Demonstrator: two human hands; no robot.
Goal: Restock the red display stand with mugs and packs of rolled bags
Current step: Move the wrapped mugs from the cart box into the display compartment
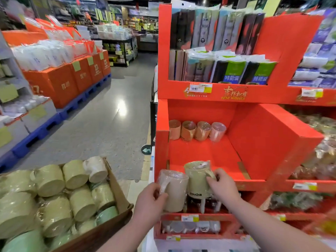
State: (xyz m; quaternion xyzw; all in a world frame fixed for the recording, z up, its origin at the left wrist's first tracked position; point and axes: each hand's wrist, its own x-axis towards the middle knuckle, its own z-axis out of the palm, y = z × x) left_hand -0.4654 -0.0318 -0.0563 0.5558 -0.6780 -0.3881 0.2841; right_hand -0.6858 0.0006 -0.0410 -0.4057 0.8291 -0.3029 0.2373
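Two hands meet at the front lip of a red display stand's (254, 142) middle shelf. The left hand (151, 199) grips a plastic-wrapped beige mug (175, 193). The right hand (222, 188), just beside it, holds a pale green mug (197, 179) with fingers curled at its handle. Beyond both hands, four pinkish mugs (197, 130) line the back of the shelf. It looks best to lift each mug upright over the lip and set it in front of that row without the two knocking together.
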